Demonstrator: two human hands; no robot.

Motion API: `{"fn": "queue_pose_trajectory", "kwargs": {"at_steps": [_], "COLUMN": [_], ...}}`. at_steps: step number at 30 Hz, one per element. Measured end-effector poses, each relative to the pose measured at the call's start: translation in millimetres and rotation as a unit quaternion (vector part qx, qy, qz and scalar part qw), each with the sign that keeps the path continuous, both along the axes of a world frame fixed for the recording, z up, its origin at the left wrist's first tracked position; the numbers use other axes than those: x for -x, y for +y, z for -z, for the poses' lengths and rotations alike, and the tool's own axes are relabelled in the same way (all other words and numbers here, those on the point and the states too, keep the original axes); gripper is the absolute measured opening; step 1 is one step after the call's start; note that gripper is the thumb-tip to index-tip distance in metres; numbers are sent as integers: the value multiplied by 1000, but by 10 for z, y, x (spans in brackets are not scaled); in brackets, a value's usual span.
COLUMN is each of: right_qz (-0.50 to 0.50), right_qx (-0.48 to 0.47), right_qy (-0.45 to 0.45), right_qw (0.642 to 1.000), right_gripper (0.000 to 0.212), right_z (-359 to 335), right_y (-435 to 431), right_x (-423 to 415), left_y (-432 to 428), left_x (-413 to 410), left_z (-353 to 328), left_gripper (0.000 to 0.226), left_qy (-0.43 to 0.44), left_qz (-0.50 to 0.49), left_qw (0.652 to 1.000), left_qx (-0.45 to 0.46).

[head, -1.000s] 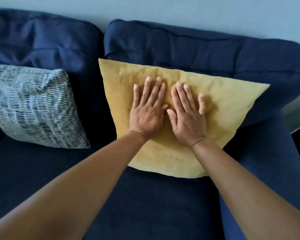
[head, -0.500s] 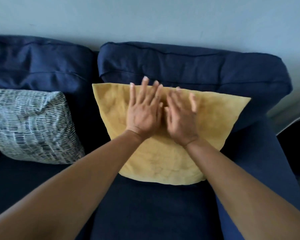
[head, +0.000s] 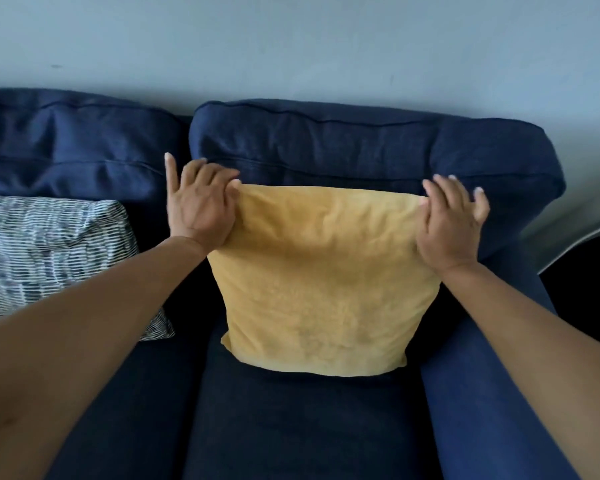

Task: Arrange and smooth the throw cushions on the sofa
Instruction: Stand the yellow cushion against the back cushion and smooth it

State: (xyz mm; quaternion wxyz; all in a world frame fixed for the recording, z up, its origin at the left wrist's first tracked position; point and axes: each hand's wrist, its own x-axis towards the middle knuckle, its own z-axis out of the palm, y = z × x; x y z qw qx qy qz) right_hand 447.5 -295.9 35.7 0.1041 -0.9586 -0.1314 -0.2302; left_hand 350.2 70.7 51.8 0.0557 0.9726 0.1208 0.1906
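Note:
A yellow cushion (head: 323, 278) stands squarely against the sofa's right back cushion (head: 361, 147). My left hand (head: 198, 202) covers its top left corner, fingers curled around the fabric and one finger pointing up. At the top right corner, my right hand (head: 447, 223) wraps the edge with its fingers spread. A patterned blue-and-white cushion (head: 49, 251) leans against the left back cushion (head: 66, 143), apart from the yellow one.
The navy sofa's seat (head: 284, 420) lies below the yellow cushion. Its right armrest (head: 478, 393) runs beside my right forearm. A pale wall (head: 291, 46) rises behind the sofa. Dark floor (head: 586, 282) shows at the far right.
My hands left the middle of the yellow cushion and spread apart to its top corners. The cushion now sits square instead of tilted. The view has tipped upward.

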Motion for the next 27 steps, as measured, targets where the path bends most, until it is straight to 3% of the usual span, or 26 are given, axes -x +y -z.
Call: {"fn": "queue_pose_trajectory", "kwargs": {"at_steps": [3,5,8,10,14,18,21,23,25,27], "right_qz": [-89,-68,-1,-23,-60,-46,-5,1,-34,-107], "right_qx": [50,71,82,98,91,117,54,-16,-47,-37], "right_qy": [-39,-9,16,-13,-66,-48,-27,-41,-69,-64], "right_qw": [994,995,996,995,992,991,998,999,996,992], "right_gripper": [44,51,65,73,56,56,59,50,45,55], "right_z": [-1,36,19,-8,-136,-112,-104,-150,-202,-168], "right_y": [363,415,191,89,162,188,132,166,311,538], "right_x": [131,119,11,-30,-183,-310,-214,-71,133,370], "left_y": [-277,-325,-239,-177,-104,-167,-239,-303,-466,-704], "left_x": [-107,-168,-198,-203,-213,-212,-178,-79,59,183], "left_z": [-14,-22,-91,-127,-183,-134,-133,-119,-82,22], "left_gripper": [50,54,56,53,52,52,45,37,49,57], "left_qy": [39,111,134,103,68,79,42,-37,-107,-105], "left_qz": [59,42,15,35,11,-22,-37,-6,70,149], "left_qw": [997,990,987,988,992,992,996,999,991,982], "left_qx": [-44,-70,-85,-109,-108,-101,-62,-23,-36,-54]}}
